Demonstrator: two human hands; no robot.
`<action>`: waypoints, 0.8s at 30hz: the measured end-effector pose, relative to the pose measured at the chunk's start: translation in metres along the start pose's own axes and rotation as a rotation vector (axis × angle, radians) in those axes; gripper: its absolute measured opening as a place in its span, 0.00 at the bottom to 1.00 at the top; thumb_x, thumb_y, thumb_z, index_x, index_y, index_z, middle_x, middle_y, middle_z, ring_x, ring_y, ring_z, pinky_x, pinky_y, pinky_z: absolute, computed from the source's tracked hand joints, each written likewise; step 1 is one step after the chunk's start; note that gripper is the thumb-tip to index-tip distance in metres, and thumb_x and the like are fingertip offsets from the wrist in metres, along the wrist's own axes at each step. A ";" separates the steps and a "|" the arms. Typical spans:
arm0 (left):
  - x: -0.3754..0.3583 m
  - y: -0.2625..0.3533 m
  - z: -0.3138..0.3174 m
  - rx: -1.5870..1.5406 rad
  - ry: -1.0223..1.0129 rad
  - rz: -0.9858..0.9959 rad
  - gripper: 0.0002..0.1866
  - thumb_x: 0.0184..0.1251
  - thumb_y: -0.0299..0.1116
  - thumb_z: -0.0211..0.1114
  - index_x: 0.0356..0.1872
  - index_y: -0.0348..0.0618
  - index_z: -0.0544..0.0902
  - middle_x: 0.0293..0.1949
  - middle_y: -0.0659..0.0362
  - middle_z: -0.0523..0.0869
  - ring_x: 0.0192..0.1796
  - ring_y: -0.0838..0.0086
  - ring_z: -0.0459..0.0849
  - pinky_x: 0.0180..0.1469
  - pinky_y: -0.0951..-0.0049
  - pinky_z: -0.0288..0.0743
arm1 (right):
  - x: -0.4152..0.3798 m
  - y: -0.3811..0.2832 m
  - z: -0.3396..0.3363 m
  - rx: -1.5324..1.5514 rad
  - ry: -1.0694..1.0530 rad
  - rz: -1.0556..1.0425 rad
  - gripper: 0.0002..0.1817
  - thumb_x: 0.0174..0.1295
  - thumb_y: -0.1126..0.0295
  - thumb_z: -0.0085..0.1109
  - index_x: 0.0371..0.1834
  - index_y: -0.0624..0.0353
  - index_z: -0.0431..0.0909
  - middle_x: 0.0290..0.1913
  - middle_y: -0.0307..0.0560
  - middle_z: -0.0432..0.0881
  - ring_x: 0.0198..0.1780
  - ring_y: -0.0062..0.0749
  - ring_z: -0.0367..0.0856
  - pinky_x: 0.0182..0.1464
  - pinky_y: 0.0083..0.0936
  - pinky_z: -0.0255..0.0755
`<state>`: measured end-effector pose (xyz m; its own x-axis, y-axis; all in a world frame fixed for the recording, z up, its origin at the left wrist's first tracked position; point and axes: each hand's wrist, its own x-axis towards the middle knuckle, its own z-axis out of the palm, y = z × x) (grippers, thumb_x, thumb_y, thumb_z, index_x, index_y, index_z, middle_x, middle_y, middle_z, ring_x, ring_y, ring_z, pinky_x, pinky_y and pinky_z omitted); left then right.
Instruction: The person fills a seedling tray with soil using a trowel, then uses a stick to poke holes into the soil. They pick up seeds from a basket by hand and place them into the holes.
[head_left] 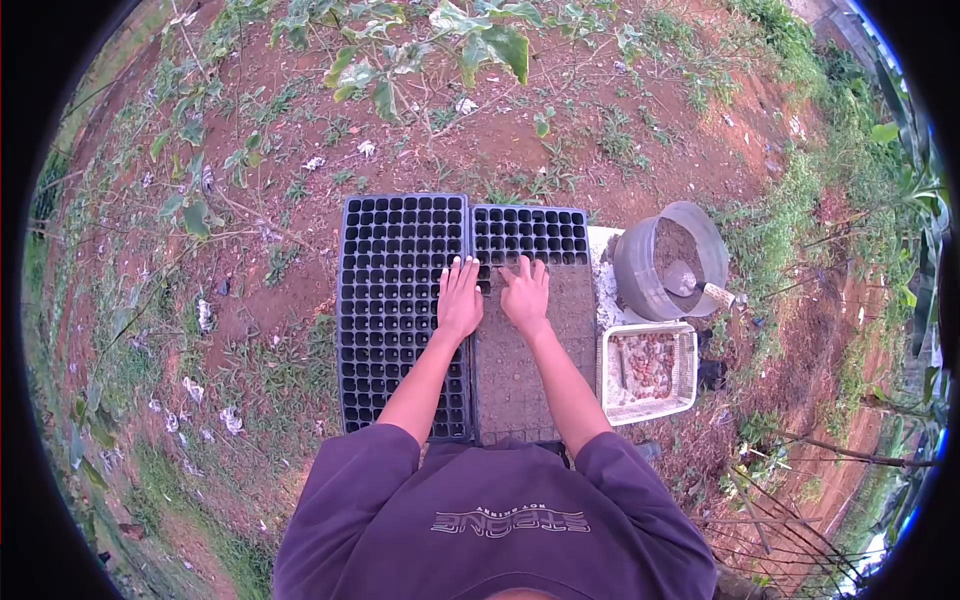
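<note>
Two black seedling trays lie side by side on the ground in front of me. The left seedling tray (392,290) has bare, unfilled cells. In the right seedling tray (530,222) the far rows are unfilled, while brown soil (525,385) covers the cells nearer to me. My left hand (461,298) lies flat over the inner edge of the left tray, fingers stretched forward, holding nothing. Beside it, my right hand (525,296) rests on the far edge of the soil. Its fingers are slightly bent and apart, with no object visible in them.
To the right stands a round translucent tub (640,265) of soil with a trowel (683,280) in it. Nearer me is a white plastic basket (650,412) holding reddish bits and a stick-like piece. A leafy plant (490,45) overhangs the far side.
</note>
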<state>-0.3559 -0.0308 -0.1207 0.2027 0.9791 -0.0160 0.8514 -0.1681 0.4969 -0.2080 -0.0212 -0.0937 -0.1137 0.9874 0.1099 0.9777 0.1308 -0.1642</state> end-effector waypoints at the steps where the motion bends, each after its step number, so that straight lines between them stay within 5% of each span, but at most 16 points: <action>1: 0.000 0.000 0.000 0.001 0.002 -0.001 0.29 0.69 0.32 0.48 0.72 0.39 0.59 0.74 0.54 0.60 0.78 0.60 0.50 0.78 0.57 0.41 | 0.002 0.001 0.000 0.010 -0.052 0.021 0.21 0.49 0.69 0.58 0.50 0.44 0.85 0.60 0.49 0.69 0.63 0.53 0.62 0.61 0.44 0.63; 24: 0.000 -0.005 -0.001 -0.001 -0.003 0.009 0.28 0.70 0.33 0.47 0.71 0.43 0.62 0.73 0.55 0.63 0.77 0.60 0.53 0.77 0.56 0.43 | 0.005 0.001 -0.007 -0.038 -0.188 0.002 0.24 0.48 0.70 0.59 0.53 0.44 0.83 0.63 0.50 0.68 0.66 0.52 0.60 0.66 0.44 0.56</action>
<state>-0.3606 -0.0298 -0.1228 0.2116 0.9772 -0.0143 0.8492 -0.1766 0.4977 -0.2067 -0.0166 -0.0861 -0.1392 0.9873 -0.0765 0.9836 0.1288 -0.1266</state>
